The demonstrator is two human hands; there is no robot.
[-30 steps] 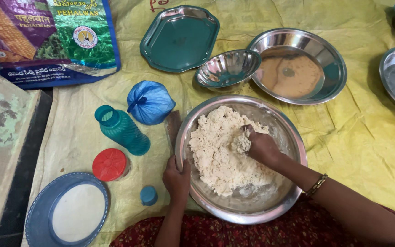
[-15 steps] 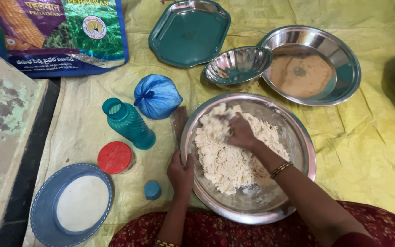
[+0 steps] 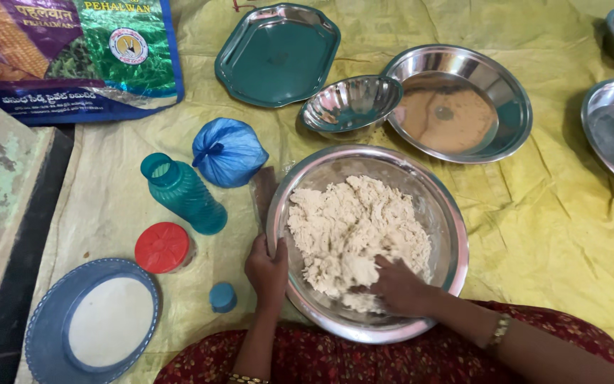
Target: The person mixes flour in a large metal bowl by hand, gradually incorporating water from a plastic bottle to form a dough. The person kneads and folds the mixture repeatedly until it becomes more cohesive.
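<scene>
- The mixing bowl [image 3: 449, 213] is shiny smooth metal.
- The dough [image 3: 353, 227] looks rough, crumbly and matt.
- The bottle [image 3: 182, 193] is glossy teal plastic.
- The ground sheet [image 3: 556, 235] is wrinkled yellow plastic.

Right hand [image 3: 399, 286] now from the dough's [image 3: 353, 231] far side to its near edge.

Single head view, looking steeply down from close above steel mixing bowl [image 3: 367, 242]; bowl low-centre, facing forward over yellow floor sheet [image 3: 556, 227] beyond it.
</scene>
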